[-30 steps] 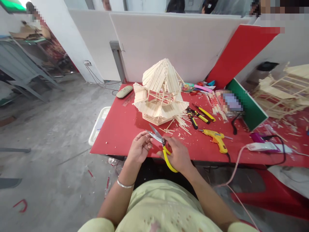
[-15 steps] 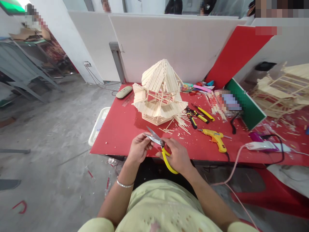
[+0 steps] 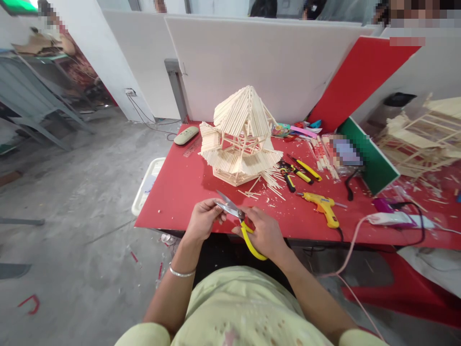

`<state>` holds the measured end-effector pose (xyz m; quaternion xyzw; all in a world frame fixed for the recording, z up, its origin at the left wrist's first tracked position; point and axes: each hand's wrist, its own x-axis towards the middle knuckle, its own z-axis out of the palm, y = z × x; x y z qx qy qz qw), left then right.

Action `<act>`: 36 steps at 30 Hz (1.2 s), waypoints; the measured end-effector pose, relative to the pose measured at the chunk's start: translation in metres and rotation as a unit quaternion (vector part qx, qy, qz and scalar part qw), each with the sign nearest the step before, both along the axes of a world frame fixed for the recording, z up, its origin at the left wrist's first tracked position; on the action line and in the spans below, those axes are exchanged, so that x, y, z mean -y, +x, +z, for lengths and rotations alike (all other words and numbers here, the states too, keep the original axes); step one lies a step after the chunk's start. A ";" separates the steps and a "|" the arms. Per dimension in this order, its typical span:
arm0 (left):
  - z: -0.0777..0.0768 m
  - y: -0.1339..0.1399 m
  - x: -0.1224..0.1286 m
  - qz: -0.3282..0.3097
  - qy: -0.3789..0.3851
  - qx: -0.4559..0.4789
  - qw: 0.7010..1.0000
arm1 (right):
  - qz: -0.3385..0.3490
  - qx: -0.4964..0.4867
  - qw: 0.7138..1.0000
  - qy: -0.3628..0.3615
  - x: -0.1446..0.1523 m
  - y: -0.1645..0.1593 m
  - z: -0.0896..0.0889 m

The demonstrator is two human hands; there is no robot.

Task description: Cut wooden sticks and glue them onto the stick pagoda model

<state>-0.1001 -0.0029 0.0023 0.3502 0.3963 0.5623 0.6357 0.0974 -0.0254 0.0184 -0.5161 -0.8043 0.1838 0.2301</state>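
Observation:
My right hand (image 3: 265, 231) is wrapped around the yellow handles of a pair of scissors (image 3: 248, 240), whose blades are parted and point left. At the blade tips, my left hand (image 3: 203, 218) has its fingers pinched together; whatever sits between them is too small or hidden to make out. Beyond both hands a tiered model pavilion (image 3: 240, 139) built of thin wooden sticks stands upright on the red table (image 3: 173, 192). Loose cut sticks (image 3: 274, 180) lie at its front right.
A yellow glue gun (image 3: 320, 205), yellow-and-black pliers (image 3: 301, 174) and a cutter knife (image 3: 306, 167) lie to the right. Behind them are packs of sticks (image 3: 320, 153) and a green board (image 3: 372, 156). A computer mouse (image 3: 186, 135) rests at the back left. Another stick model (image 3: 421, 139) stands far right.
My left hand has shifted slightly left, and the scissor blades look a little closer together. My right hand keeps its grip in nearly the same spot. The view has tilted slightly.

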 end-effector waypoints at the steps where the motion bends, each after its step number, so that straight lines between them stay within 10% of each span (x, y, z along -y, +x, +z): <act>1: 0.000 -0.001 0.000 -0.004 0.000 -0.006 1.000 | 0.001 0.000 1.000 -0.005 0.000 0.000 -0.001; 36: -0.008 -0.020 0.007 -0.039 -0.055 0.018 0.998 | -0.028 0.028 0.999 -0.010 0.005 -0.005 -0.016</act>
